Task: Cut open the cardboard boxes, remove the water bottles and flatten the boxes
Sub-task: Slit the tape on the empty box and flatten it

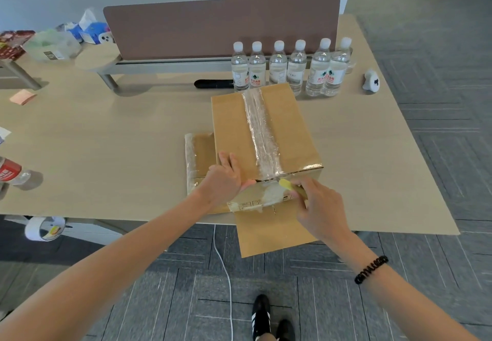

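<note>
the taped cardboard box (234,127) sat near the front edge of the surface (106,141), on top of a flattened box (201,151). the left hand (226,180) lay open with flat fingers pressing the lid's near left corner. the right hand (319,207) gripped a yellow knife (288,186), its tip at the box's near top edge beside the tape strip (259,127). water bottles (278,66) stood in a row just behind the box.
</note>
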`<state>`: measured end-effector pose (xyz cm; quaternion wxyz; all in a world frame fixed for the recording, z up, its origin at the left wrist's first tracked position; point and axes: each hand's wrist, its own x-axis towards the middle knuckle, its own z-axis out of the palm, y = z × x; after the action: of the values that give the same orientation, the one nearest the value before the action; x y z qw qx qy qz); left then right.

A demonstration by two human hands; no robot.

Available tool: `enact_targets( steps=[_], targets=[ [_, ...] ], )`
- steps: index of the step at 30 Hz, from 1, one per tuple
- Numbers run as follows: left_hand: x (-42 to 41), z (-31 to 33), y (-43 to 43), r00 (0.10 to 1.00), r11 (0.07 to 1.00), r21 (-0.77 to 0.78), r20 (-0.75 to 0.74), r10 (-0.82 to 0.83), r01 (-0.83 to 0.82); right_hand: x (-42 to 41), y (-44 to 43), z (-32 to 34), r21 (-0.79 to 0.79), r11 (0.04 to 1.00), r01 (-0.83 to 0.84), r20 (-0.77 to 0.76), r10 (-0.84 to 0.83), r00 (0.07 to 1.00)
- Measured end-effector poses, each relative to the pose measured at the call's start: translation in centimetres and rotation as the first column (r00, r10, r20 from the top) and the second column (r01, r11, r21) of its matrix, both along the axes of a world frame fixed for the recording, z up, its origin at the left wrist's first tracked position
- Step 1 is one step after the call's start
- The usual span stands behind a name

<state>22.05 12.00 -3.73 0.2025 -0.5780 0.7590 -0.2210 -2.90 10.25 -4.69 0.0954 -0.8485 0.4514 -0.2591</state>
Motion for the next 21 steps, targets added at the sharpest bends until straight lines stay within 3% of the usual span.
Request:
enact_targets(
  steps=[8,13,21],
  targets=[
    [0.1,-0.1,0.0,1.000,1.000,-0.019,-0.006,-0.011,0.011,0.5,-0.7,0.3,0.028,0.999,-0.032,-0.066,0.034,0.997],
    [0.1,-0.1,0.1,1.000,1.000,-0.015,0.008,-0.014,0.014,-0.6,-1.6,0.7,0.067,0.996,0.063,-0.086,-0.057,0.995],
    [-0.3,-0.2,0.7,0.997,0.997,-0.029,-0.050,0.063,-0.065,-1.5,-1.0,2.3,0.052,0.996,0.078,0.008,-0.079,0.997]
  ],
)
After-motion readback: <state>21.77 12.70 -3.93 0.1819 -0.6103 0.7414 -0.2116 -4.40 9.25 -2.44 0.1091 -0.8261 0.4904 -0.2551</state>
